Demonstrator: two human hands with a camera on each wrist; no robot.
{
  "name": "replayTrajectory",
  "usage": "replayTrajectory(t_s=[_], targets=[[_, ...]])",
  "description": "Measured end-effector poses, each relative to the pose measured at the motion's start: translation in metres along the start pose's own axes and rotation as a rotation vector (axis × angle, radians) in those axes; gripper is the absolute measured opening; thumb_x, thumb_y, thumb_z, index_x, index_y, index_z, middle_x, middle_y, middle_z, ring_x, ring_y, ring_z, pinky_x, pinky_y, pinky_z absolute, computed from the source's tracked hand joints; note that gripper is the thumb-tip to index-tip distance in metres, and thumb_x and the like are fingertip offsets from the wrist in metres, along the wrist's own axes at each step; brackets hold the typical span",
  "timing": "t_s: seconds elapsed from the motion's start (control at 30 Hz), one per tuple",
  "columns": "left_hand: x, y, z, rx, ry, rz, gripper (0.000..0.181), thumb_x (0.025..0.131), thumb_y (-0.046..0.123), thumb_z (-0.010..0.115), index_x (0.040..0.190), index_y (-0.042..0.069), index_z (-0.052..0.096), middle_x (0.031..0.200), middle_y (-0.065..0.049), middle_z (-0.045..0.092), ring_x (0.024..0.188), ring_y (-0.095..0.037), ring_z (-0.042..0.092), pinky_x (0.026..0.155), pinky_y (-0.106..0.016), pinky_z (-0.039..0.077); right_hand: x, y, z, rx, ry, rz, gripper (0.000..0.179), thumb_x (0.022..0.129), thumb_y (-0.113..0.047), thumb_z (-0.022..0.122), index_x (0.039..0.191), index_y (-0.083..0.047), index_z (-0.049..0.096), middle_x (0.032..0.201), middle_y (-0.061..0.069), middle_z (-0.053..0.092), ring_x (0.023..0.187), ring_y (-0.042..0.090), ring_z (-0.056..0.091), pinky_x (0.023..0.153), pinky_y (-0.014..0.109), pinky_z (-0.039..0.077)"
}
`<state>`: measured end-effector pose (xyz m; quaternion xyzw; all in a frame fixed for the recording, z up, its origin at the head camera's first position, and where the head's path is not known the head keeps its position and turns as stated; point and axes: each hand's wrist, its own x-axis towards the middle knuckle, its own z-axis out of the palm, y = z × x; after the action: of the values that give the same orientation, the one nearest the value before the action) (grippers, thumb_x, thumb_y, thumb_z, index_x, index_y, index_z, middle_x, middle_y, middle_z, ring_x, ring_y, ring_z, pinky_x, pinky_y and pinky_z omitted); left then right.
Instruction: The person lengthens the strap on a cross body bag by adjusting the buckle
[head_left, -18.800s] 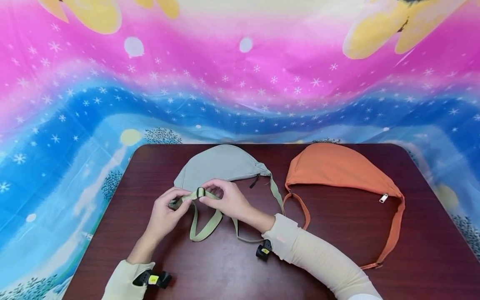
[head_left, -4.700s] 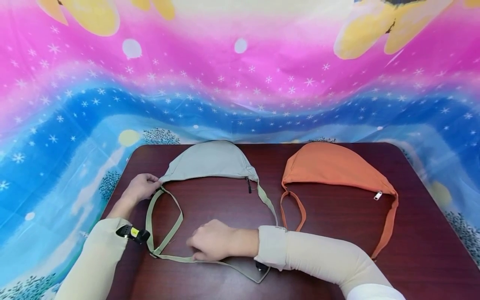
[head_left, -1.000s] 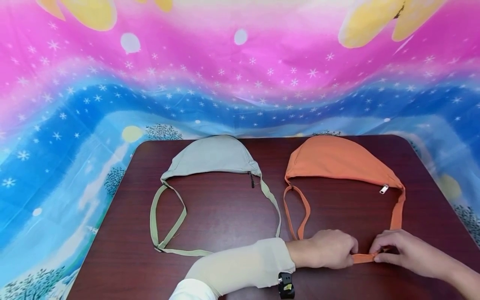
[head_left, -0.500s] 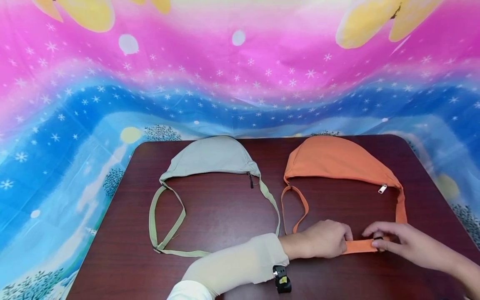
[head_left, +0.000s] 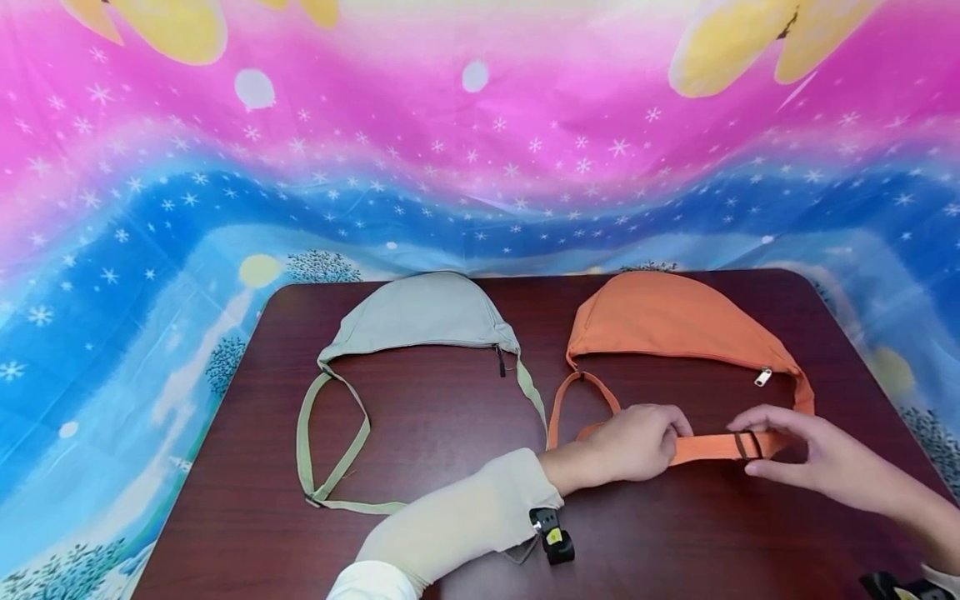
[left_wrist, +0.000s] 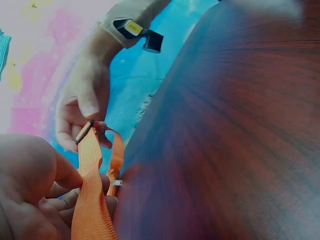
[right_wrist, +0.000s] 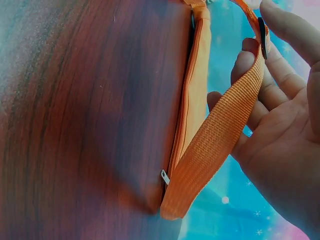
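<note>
On the right half of the table lies an orange crescent-shaped bag (head_left: 675,325) with a silver zipper pull (head_left: 762,377). My left hand (head_left: 637,442) pinches its orange strap (head_left: 708,448) between thumb and fingers, holding it raised, as the left wrist view shows. A dark slider buckle (head_left: 747,445) sits on the strap at my right hand (head_left: 832,454). In the right wrist view, my right fingers (right_wrist: 272,95) lie loosely behind the strap, with the thumb spread apart from them near the buckle. The strap runs taut between my two hands.
A grey-green crescent bag (head_left: 423,312) lies on the left half of the dark red table (head_left: 247,433). Its pale green strap (head_left: 306,433) forms a loop, and my left sleeve covers part of it. A patterned cloth (head_left: 480,167) hangs behind the table.
Earlier, both hands worked at the green strap; now they are at the orange one. Within the last second, both hands rose away from the front edge with the strap, and the right thumb parted from the buckle.
</note>
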<state>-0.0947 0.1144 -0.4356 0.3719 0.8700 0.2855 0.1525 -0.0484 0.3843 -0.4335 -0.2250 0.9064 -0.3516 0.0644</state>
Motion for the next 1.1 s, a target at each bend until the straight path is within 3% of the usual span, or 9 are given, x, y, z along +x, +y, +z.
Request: replayTrajectory(t_s=[0.27, 0.37, 0.57, 0.9, 1.1], targets=[[0.003, -0.003, -0.007, -0.007, 0.055, 0.012, 0.018, 0.101, 0.012, 0.059, 0.114, 0.020, 0.068, 0.085, 0.017, 0.056, 0.069, 0.006, 0.048, 0.063, -0.006, 0.038, 0.006, 0.001, 0.003, 0.019, 0.110, 0.007, 0.043, 0.087, 0.002, 0.078, 0.126, -0.011, 0.068, 0.105, -0.008, 0.066, 0.081, 0.008, 0.061, 0.065, 0.020, 0.048], [0.004, -0.003, -0.008, 0.012, 0.072, 0.016, 0.015, 0.101, 0.027, 0.064, 0.115, 0.022, 0.066, 0.091, 0.019, 0.058, 0.073, 0.010, 0.047, 0.066, -0.005, 0.037, 0.007, 0.000, 0.003, -0.005, 0.162, 0.015, 0.043, 0.086, 0.002, 0.078, 0.127, -0.011, 0.069, 0.107, -0.012, 0.065, 0.082, 0.006, 0.059, 0.064, 0.019, 0.046], [0.011, 0.003, -0.005, 0.114, 0.133, 0.012, 0.035, 0.093, 0.052, 0.070, 0.117, 0.027, 0.065, 0.102, 0.019, 0.058, 0.079, 0.011, 0.045, 0.068, -0.006, 0.036, 0.011, -0.004, 0.001, -0.035, 0.235, 0.026, 0.040, 0.089, 0.001, 0.076, 0.126, -0.011, 0.070, 0.112, -0.023, 0.064, 0.086, 0.001, 0.053, 0.062, 0.019, 0.041], [0.024, 0.011, 0.004, 0.179, 0.279, -0.009, 0.027, 0.094, 0.051, 0.070, 0.113, 0.032, 0.066, 0.096, 0.023, 0.058, 0.075, 0.012, 0.047, 0.060, -0.009, 0.037, 0.013, -0.005, 0.002, 0.038, 0.310, 0.041, 0.038, 0.093, 0.006, 0.069, 0.128, -0.006, 0.068, 0.119, -0.028, 0.061, 0.076, 0.005, 0.051, 0.054, 0.024, 0.037], [0.027, 0.011, 0.005, 0.138, 0.301, -0.020, 0.030, 0.091, 0.055, 0.072, 0.110, 0.032, 0.068, 0.093, 0.023, 0.057, 0.074, 0.012, 0.047, 0.061, -0.009, 0.037, 0.015, -0.002, 0.002, 0.046, 0.337, 0.031, 0.038, 0.092, 0.009, 0.068, 0.128, -0.005, 0.068, 0.115, -0.026, 0.062, 0.072, 0.005, 0.050, 0.054, 0.023, 0.038]])
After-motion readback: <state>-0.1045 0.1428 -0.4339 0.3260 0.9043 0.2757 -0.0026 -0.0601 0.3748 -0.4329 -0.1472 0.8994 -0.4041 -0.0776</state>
